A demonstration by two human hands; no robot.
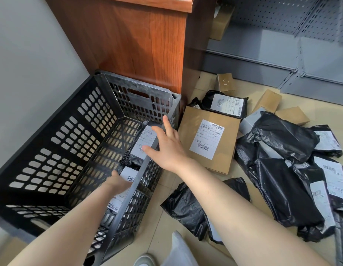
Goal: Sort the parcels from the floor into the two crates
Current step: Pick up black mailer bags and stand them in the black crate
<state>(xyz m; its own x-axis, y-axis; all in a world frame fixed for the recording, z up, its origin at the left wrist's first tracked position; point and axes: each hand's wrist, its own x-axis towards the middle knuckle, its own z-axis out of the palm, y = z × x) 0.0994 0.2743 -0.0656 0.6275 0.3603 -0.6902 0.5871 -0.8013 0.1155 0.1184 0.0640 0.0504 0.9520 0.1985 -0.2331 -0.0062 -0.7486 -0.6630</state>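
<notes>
A black perforated plastic crate (57,143) stands on the floor at the left. Inside it, along the right wall, lie black bag parcels with white labels (145,141). My right hand (166,144) hovers over the crate's right rim with fingers spread and straight, holding nothing. My left hand (119,182) reaches down into the crate and rests on a lower labelled parcel (128,175); its fingers are mostly hidden behind the crate wall. Just right of the crate, a flat brown cardboard parcel (207,143) lies on the floor.
Several black bag parcels (282,189) and small brown boxes (268,100) are heaped on the tiled floor at the right. A wooden cabinet (132,39) stands behind the crate, grey metal shelving (282,45) at the back right. A shoe (145,261) shows at the bottom.
</notes>
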